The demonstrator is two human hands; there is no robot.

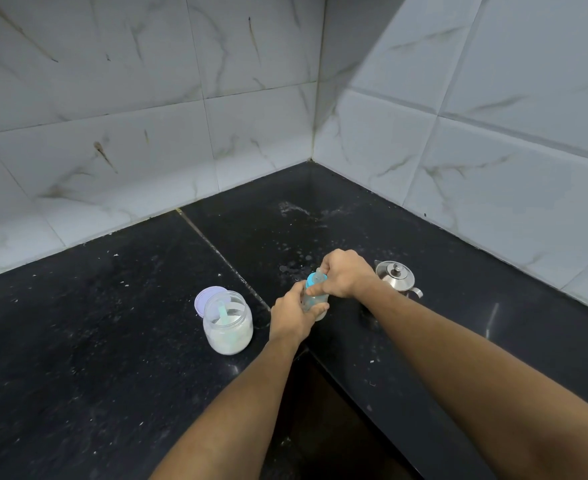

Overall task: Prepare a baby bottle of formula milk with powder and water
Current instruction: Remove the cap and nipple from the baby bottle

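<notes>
Head view: the baby bottle (pixel 315 299) is held over the black counter (pixel 112 341), just right of the open powder jar (pixel 227 323). Its body is wrapped by the left hand (pixel 294 315), while its blue collar (pixel 315 280) and teat are closed on by the right hand (pixel 346 273). Beyond the bottle to the right, a steel kettle (pixel 396 277) is seen. The cap is judged to be being screwed; whether on or off cannot be told, and a steady counter-twist is called for next.

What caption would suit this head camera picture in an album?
Both hands grip a baby bottle at its blue collar, beside an open powder jar and a steel kettle on a black counter.
</notes>
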